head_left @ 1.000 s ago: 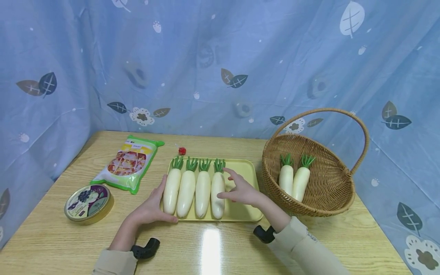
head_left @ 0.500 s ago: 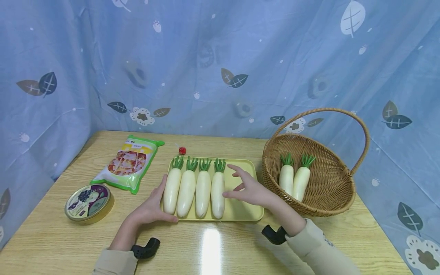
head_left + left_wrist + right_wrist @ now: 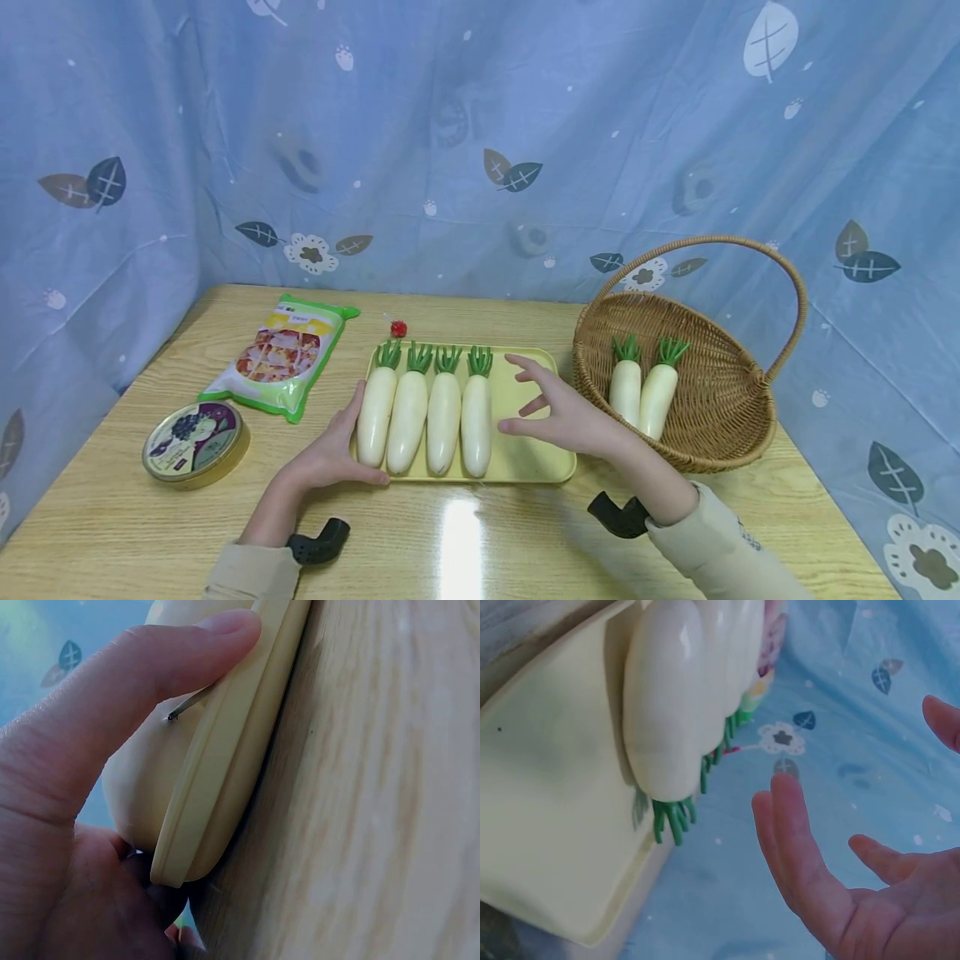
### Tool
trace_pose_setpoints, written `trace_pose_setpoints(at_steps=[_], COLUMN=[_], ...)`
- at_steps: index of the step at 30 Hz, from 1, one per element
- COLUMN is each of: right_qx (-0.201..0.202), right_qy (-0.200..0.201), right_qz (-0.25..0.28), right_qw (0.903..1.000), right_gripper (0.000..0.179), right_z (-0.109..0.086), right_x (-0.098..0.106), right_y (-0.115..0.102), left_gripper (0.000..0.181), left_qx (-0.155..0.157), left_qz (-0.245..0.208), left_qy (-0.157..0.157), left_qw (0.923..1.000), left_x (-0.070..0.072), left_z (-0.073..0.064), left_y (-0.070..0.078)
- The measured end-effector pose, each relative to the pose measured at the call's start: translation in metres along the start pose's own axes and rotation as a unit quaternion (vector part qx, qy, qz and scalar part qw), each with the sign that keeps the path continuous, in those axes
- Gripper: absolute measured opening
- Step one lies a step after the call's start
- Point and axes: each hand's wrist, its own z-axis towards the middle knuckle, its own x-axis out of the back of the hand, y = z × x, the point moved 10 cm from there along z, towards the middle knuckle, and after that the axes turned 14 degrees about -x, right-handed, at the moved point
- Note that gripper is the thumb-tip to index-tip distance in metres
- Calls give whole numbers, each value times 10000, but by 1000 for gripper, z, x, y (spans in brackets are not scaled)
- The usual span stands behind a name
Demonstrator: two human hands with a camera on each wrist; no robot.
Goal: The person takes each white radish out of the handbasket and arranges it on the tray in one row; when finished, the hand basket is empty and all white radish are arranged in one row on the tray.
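Four white radishes (image 3: 408, 421) lie on a yellow tray (image 3: 532, 462) mid-desk (image 3: 390, 542). The left hand (image 3: 330, 454) grips its eight-o'clock corner; the right hand (image 3: 562, 412), fingers spread, holding nothing, is between radishes and basket (image 3: 712, 400), three o'clock. Bag (image 3: 281, 358) at ten, tin (image 3: 193, 442) at nine.

Four white radishes (image 3: 444, 423) lined up on a yellow tray (image 3: 532, 457)
One corner is held by the left hand (image 3: 333, 454).
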Motion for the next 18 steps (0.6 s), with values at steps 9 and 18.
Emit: trace_pose_setpoints(at_steps=[9, 18], right_qx=[140, 451], right_qy=[248, 481], right_qz=[-205, -240], right_qw=[9994, 9975], right_gripper=[81, 79], right_z=[-16, -32], right_x=[18, 42], right_y=[-9, -16], left_gripper=[139, 139], left_qx=[67, 94], left_qz=[-6, -50], left_qy=[-13, -13], left_qw=[10000, 9999], left_x=[0, -1], left_z=[-1, -1], left_y=[0, 1])
